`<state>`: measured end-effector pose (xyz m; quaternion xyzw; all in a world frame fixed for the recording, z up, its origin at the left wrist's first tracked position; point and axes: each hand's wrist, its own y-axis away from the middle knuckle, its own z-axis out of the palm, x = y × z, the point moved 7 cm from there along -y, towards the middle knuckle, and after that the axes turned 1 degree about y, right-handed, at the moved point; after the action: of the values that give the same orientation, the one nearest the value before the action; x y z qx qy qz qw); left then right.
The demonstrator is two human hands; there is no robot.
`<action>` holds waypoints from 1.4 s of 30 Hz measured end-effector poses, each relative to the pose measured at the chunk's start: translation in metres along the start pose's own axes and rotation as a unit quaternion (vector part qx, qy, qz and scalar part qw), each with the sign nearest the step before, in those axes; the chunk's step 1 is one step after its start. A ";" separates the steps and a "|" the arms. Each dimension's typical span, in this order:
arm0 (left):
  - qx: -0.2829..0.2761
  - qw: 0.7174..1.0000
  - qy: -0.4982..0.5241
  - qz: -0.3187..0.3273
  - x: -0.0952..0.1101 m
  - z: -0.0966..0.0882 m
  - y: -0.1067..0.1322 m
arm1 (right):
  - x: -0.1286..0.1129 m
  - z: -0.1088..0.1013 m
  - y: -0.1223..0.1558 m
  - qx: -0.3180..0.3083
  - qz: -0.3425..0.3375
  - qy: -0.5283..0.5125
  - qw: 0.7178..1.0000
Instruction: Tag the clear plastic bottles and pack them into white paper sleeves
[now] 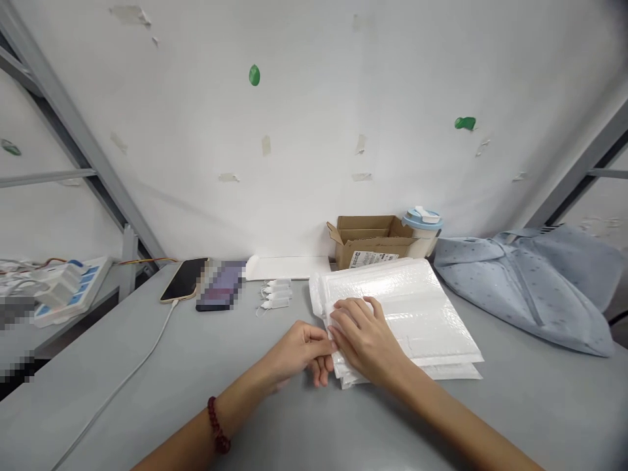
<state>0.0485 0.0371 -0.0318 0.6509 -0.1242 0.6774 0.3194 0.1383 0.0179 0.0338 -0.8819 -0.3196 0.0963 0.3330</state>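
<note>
A stack of glossy white bubble mailers [424,307] lies on the grey table [206,366] in front of me. At the stack's left edge, my left hand [300,352] is closed, its thumb and fingers pinching the edge of a mailer. My right hand [366,337] rests palm down on the left part of the stack, fingers stretched over the top mailer and bent a little. The fingertips of both hands nearly meet at that edge. Several small white bottles with thin loops [275,294] lie beyond my left hand.
Behind the mailers stand an open cardboard box [370,245] and a blue-lidded cup [422,229]. Blue-grey cloth [524,288] lies at right. Left are a phone [184,280] on a white cable [140,360], a second, pixelated phone [220,286] and a power strip [83,288].
</note>
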 end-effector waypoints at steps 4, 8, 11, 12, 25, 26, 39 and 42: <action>0.001 0.999 0.027 0.034 0.005 0.001 0.000 | 0.005 -0.005 -0.002 0.014 0.004 0.011 1.000; 0.053 0.997 0.017 0.051 0.011 -0.013 -0.001 | 0.013 0.000 -0.002 -0.027 0.022 -0.002 0.999; 0.174 0.979 -0.017 0.100 0.026 -0.052 0.005 | 0.014 0.001 -0.001 -0.042 0.028 -0.007 0.999; 0.232 0.964 -0.043 0.121 0.033 -0.070 0.010 | 0.014 0.001 0.000 -0.042 0.029 -0.008 0.999; 0.513 0.650 -0.550 0.107 0.042 -0.199 0.037 | 0.019 -0.003 -0.002 -0.043 0.046 -0.037 0.997; 0.512 0.650 -0.552 0.103 0.040 -0.201 0.036 | 0.018 -0.003 -0.002 -0.042 0.045 -0.037 0.997; 0.429 0.673 -0.596 0.090 0.033 -0.195 0.014 | 0.014 -0.004 -0.002 -0.042 0.037 -0.023 0.998; 0.407 0.674 -0.611 0.090 0.031 -0.189 0.010 | 0.015 -0.003 -0.001 -0.044 0.038 -0.019 0.998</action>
<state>-0.1074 0.1486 -0.0227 0.9709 -0.0617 0.1378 -0.1861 0.1502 0.0262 0.0378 -0.9050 -0.2963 0.1119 0.2840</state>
